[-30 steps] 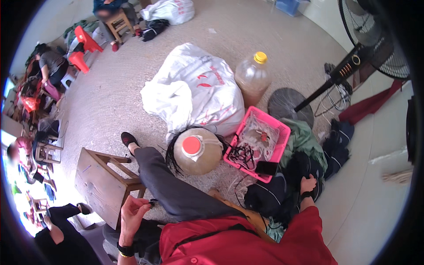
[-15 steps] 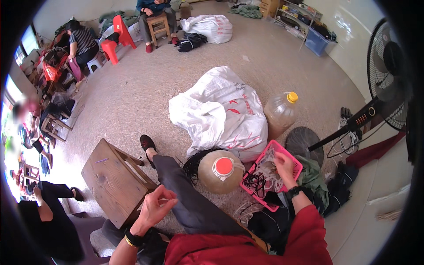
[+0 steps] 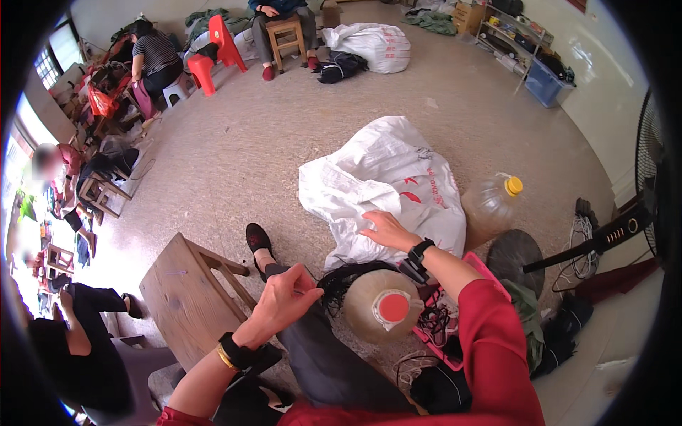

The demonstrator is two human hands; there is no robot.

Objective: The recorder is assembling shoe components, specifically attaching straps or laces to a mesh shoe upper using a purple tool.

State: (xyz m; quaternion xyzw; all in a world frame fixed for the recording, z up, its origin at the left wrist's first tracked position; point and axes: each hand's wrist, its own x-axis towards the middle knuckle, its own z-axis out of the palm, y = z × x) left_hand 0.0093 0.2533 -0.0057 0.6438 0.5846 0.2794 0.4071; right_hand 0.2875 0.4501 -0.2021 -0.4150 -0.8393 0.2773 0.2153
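Though the left hand (image 3: 288, 301) pinches, I cannot tell on what, if anything; the right hand (image 3: 388, 230), spread over the sack (image 3: 380, 160), should clear the jug (image 3: 359, 307) beside its wrist.

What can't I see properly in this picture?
In the head view:
Left hand: anything pinched there is too small to tell.
White sack: anything inside is hidden by its cloth.
Pink basket: partly hidden behind the right sleeve.
Standing fan: cut off by the dark right edge.

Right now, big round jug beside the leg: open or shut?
Shut: a red cap covers the mouth of the jug. How tight, cannot tell.
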